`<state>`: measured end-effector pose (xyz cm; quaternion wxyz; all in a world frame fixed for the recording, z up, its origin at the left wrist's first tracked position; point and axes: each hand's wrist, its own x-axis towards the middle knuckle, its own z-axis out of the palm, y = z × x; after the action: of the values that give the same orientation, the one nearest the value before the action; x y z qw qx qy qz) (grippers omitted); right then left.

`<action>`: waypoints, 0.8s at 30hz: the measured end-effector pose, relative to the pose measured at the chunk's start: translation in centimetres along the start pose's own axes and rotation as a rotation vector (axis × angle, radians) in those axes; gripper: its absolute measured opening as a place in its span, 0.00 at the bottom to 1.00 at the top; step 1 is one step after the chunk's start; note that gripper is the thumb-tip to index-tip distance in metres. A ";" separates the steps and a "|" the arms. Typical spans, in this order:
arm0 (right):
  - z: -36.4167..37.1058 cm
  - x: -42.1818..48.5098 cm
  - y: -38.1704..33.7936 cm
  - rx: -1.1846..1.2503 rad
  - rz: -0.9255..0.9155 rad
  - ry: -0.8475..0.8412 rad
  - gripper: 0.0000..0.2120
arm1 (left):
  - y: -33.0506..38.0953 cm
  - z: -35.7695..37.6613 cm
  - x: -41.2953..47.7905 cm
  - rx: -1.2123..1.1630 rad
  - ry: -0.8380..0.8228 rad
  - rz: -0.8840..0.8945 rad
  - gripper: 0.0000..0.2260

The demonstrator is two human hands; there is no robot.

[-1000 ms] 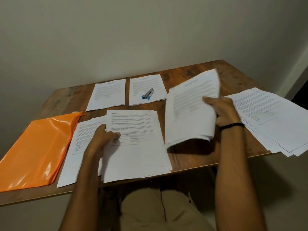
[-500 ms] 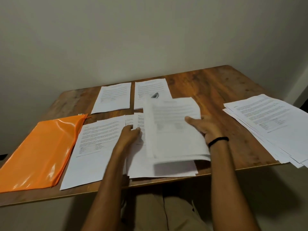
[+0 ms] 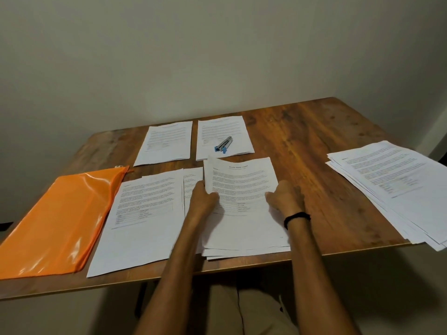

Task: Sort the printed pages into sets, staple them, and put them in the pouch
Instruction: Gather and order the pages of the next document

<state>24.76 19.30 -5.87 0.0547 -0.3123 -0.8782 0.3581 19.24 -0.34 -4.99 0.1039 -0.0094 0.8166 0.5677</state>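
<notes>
- The wooden surface (image 3: 314, 146) carries everything, and the person sits at its near edge.
- The orange pouch (image 3: 60, 221) lies flat at the near left, well apart from both hands. Its mouth end points away from the person.
- A loose spread of pages (image 3: 391, 187) fans out at the far right, overhanging the near edge.
- The near-left stack (image 3: 145, 213) lies between the pouch and the hands, touching neither hand.
- The centre stack (image 3: 242, 187) is the one being handled. Its long axis runs straight away from the person, and its far-left corner is curled up off the sheets beneath.
- Two far sets (image 3: 167, 141) lie side by side beyond it, squared and flat.
- The left hand (image 3: 203, 197) pinches the centre stack's left edge, with the thumb on top and the fingers tucked under.
- The right hand (image 3: 285, 197) grips the right edge, with the thumb on the print and the fingers curled round the side.
- The stapler (image 3: 223, 144) rests on the right-hand far set, just beyond the centre stack's far edge. It lies slantwise with its blue end toward the person.
- I judge the left hand the nearer to it, and the lifted corner faces it, so stapling looks like a short reach forward.
</notes>
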 end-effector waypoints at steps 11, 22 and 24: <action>-2.2 2.1 1.4 0.023 0.135 0.165 0.21 | 1.2 2.8 -0.2 0.141 -0.136 0.299 0.16; -0.6 -0.1 -1.4 -0.054 0.088 0.393 0.21 | -1.3 -1.2 0.7 0.756 0.340 0.012 0.30; 1.5 -1.4 -3.5 0.038 -0.071 0.315 0.17 | -2.1 -2.9 1.0 0.766 0.351 -0.057 0.31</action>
<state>23.62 15.65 -4.42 0.2105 -0.3321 -0.8623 0.3192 18.05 -3.65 -6.17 -0.0250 -0.0893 0.9733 0.2097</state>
